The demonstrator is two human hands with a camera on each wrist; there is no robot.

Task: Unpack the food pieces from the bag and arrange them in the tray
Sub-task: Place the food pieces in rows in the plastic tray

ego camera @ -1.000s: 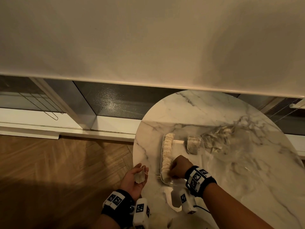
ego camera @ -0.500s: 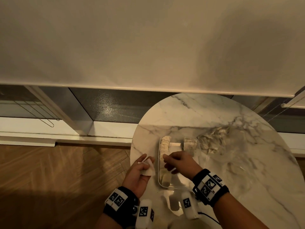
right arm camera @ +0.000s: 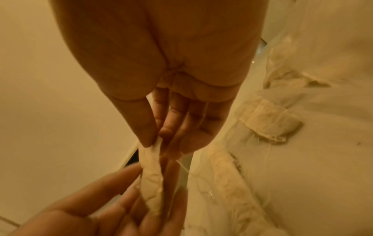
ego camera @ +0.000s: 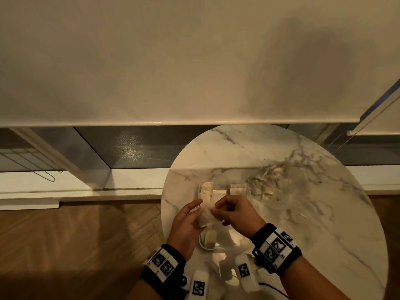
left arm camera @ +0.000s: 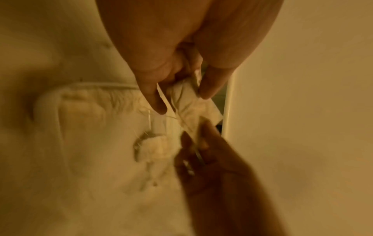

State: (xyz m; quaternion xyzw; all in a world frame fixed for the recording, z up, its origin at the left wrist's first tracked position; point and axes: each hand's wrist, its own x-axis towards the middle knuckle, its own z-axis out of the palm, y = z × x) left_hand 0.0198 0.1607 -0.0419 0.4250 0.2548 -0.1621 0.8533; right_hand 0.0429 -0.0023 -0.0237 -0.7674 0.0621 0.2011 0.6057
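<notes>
Both my hands meet over the clear tray on one pale, wrinkled food piece. My left hand pinches its lower end between thumb and fingers. My right hand pinches its upper edge, as the right wrist view shows for the right hand on the food piece. A row of food pieces fills the tray's left side, and one more piece lies at its far right corner. The clear bag with more pieces lies to the right of the tray.
The tray and bag sit on a round marble table, with the tray near its left edge. Wooden floor lies to the left. A low window sill and a pale blind stand behind the table.
My left hand carried the food piece rightward from beside the table edge to above the tray. My right hand lifted off the row in the tray and took hold of the piece.
</notes>
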